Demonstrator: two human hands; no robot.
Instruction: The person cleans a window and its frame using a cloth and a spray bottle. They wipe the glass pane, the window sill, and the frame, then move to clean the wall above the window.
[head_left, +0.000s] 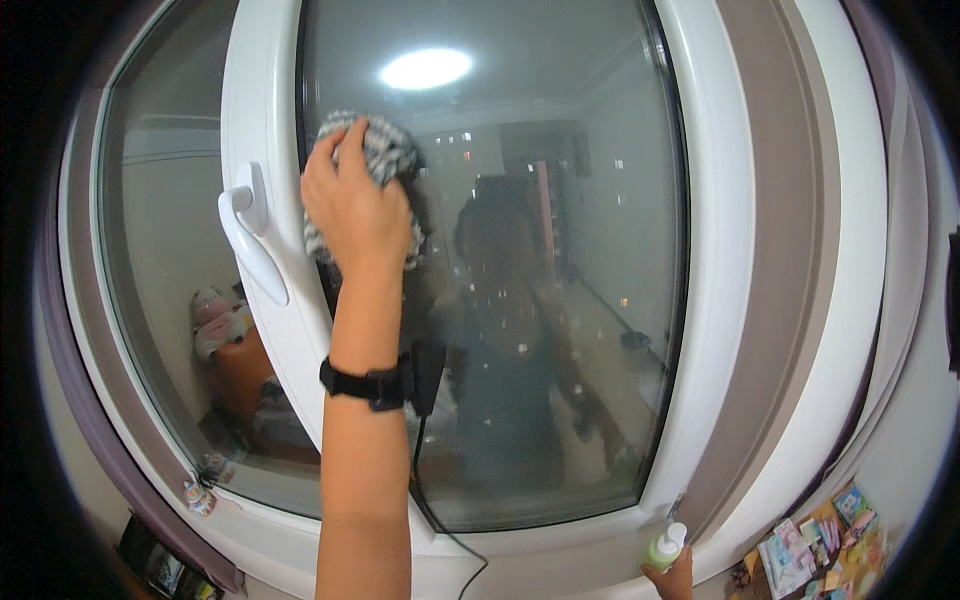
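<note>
My left hand (358, 202) presses a black-and-white striped cloth (390, 150) against the upper left of the glass window pane (495, 420), close to the pane's dark seal. Its fingers are spread over the cloth, and the palm is hidden. A black strap with a small device (427, 379) circles the left wrist, and a thin cable hangs from it. Low at the right, my right hand (673, 577) grips a light green bottle (662, 553) with a white top, in front of the windowsill. Only part of that hand shows.
A white window handle (253, 232) juts from the frame left of the cloth. On the sill's left stands a small figurine (199, 498). Curtains (892, 315) hang at the sides. Books and small items (817, 547) lie at the lower right. The glass reflects a lamp and a person.
</note>
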